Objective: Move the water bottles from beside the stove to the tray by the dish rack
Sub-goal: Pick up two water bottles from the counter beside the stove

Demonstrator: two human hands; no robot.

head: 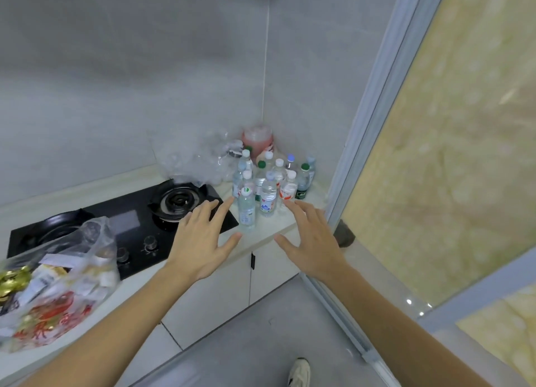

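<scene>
Several clear water bottles (268, 195) with white, green and blue caps stand bunched in the counter corner, right of the black gas stove (127, 221). The nearest bottle (247, 209) stands at the front of the group. My left hand (200, 236) hovers over the stove's right edge, fingers spread, just left of that bottle. My right hand (310, 238) hovers at the counter's front edge, fingers apart, just below a red-labelled bottle (288, 190). Neither hand touches a bottle. No tray or dish rack is in view.
A pink-lidded jar (257, 143) and crumpled clear plastic (200, 157) sit behind the bottles. A plastic bag of packets (58, 282) lies on the counter left of the stove. A sliding door frame (368, 143) bounds the right. White cabinets (220, 288) are below.
</scene>
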